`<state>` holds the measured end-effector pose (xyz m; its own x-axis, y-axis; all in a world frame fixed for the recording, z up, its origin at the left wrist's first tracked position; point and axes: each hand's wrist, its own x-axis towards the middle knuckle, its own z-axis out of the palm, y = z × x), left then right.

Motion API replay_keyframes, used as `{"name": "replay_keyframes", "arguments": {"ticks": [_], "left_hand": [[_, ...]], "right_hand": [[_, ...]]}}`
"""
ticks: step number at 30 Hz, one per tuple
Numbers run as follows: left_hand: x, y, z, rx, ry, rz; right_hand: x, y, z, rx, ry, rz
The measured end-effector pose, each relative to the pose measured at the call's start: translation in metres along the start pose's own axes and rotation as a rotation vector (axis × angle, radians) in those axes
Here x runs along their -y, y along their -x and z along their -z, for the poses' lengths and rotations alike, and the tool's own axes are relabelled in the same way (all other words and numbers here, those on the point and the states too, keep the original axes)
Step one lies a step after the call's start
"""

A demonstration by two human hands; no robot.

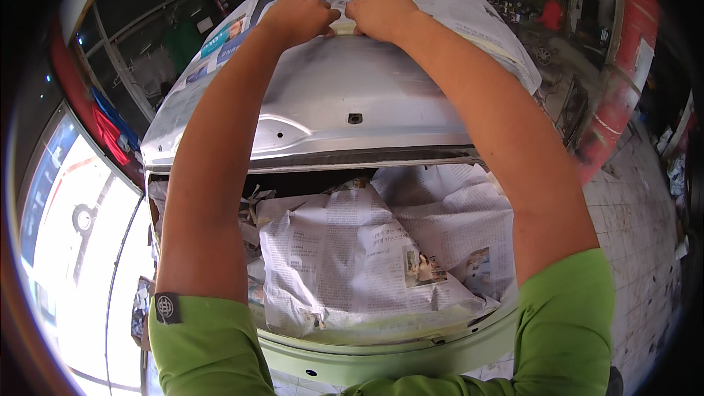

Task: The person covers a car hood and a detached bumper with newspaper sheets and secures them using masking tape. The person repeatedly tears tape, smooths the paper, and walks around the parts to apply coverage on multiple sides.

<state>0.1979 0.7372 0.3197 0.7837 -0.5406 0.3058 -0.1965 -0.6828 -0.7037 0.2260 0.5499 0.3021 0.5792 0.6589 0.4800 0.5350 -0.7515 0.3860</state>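
Both my arms reach far forward over a grey-silver car panel (345, 81). My left hand (299, 18) is closed, its fingers curled at the edge of the newspaper sheets (469, 7) that cover the car above the panel. Close beside it, my right hand (383, 15) is closed too, fingers bent downward. Between the two hands shows a short pale-yellow strip of masking tape (342, 29) along the paper's lower edge. Both hands grip at this strip; the fingertips are partly hidden.
Below the panel, crumpled newspaper (330, 249) fills the car's opening above a light green bumper (381, 363). A red post (620, 81) stands at the right, beside a tiled floor (623, 249). Glass doors (81, 205) are at the left. Another person in red (551, 12) is far back.
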Motion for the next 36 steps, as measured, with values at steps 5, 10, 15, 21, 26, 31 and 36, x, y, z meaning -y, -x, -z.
{"name": "replay_keyframes", "arguments": {"ticks": [5, 10, 15, 21, 26, 31, 36], "left_hand": [[0.016, 0.022, -0.004, -0.073, 0.076, 0.135], [-0.008, 0.011, 0.012, -0.116, 0.725, 0.200], [-0.031, 0.005, -0.019, -0.179, 0.960, 0.062], [0.017, 0.061, -0.035, -0.037, 0.853, 0.364], [-0.017, 0.064, -0.014, -0.334, 0.875, 0.174], [-0.047, 0.039, 0.011, 0.173, 0.869, 0.222], [-0.027, 0.044, 0.029, 0.367, 0.714, 0.455]], "right_hand": [[-0.022, 0.015, 0.002, -0.028, -0.007, -0.009], [-0.028, 0.024, 0.013, -0.088, -0.105, -0.021], [-0.018, 0.018, 0.005, -0.056, -0.074, -0.045], [-0.015, 0.017, -0.001, -0.033, -0.255, -0.064], [-0.015, 0.010, -0.017, -0.138, -0.361, -0.035], [-0.013, 0.016, -0.011, -0.081, -0.287, -0.143], [-0.024, 0.030, -0.006, -0.017, -0.302, -0.153]]}}
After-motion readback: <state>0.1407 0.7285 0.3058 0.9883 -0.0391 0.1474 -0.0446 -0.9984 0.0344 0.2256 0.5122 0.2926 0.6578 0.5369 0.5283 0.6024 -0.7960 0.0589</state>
